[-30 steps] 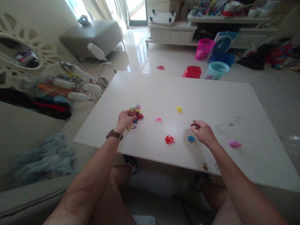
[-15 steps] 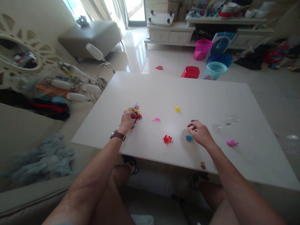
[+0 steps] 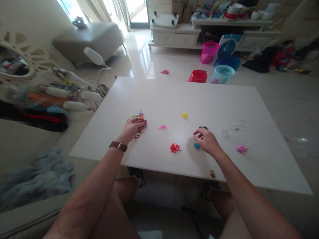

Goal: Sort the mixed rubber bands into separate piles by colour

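Note:
My left hand (image 3: pixel 132 128), with a brown-strapped watch on its wrist, is over a mixed pile of small coloured rubber bands (image 3: pixel 136 116). Its thumb and fingertips are pinched together at the pile's right side; what they hold is too small to make out. Fingers slightly curled and apart, my right hand (image 3: pixel 206 140) hovers with nothing visible in it. Beside it are a blue heap (image 3: pixel 196 146) and a partly hidden black heap (image 3: pixel 203 127). Between my hands lie red bands (image 3: pixel 175 148), pink bands (image 3: pixel 162 127) and yellow bands (image 3: pixel 184 115).
On the white table (image 3: pixel 154 96), a clear plastic bottle (image 3: pixel 234 128) lies right of my right hand. Near it is a pinkish-purple item (image 3: pixel 241 148). A small brown-yellow piece (image 3: pixel 212 173) sits at the front edge. Beyond the far edge stand a red bin (image 3: pixel 198 76) and baskets.
My left hand has shifted slightly over the mixed pile, its fingers now stretching toward the right side. My right hand keeps its place beside the blue heap. The whole view has shifted slightly.

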The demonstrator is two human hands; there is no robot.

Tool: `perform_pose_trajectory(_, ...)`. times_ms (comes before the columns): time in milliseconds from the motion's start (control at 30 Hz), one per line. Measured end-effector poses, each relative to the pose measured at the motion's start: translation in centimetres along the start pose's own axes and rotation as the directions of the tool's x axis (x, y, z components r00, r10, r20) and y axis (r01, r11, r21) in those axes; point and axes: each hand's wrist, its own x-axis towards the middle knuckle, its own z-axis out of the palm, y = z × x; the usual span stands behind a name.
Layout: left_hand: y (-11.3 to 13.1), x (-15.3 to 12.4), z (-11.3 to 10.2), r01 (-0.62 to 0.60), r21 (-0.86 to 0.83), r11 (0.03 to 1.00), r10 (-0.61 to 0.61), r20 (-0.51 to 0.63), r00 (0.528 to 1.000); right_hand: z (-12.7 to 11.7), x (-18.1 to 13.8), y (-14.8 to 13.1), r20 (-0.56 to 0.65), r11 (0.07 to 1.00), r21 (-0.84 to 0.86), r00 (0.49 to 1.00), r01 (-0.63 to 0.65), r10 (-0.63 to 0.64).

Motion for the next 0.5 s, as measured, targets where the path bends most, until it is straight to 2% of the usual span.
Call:
perform_pose_trajectory(67,0.1,-0.8,1.5,0.063,-0.128,0.99,-0.05,0.099,0.994,0.3,0.0,-0.9,-0.003,0.999,0.036,0.999,0.04,-0.04)
perform_pose_trajectory(167,0.0,-2.2,3.9,0.153,-0.205,0.967,-0.099,0.249,0.963,1.0,0.0,-2.8,-0.01,0.986,0.117,0.993,0.12,-0.12)
perform_pose_trajectory(333,-0.9,-4.6,7.4,0.256,-0.164,0.953,-0.165,0.427,0.889,2.4,0.1,-5.3,-0.048,0.945,0.265,0.982,0.191,-0.185)
perform_pose_trajectory(500,-1.9,-5.9,9.5,0.28,-0.138,0.95,-0.173,0.513,0.841,3.3,0.1,-6.2,-0.088,0.89,0.398,0.975,0.224,-0.206)
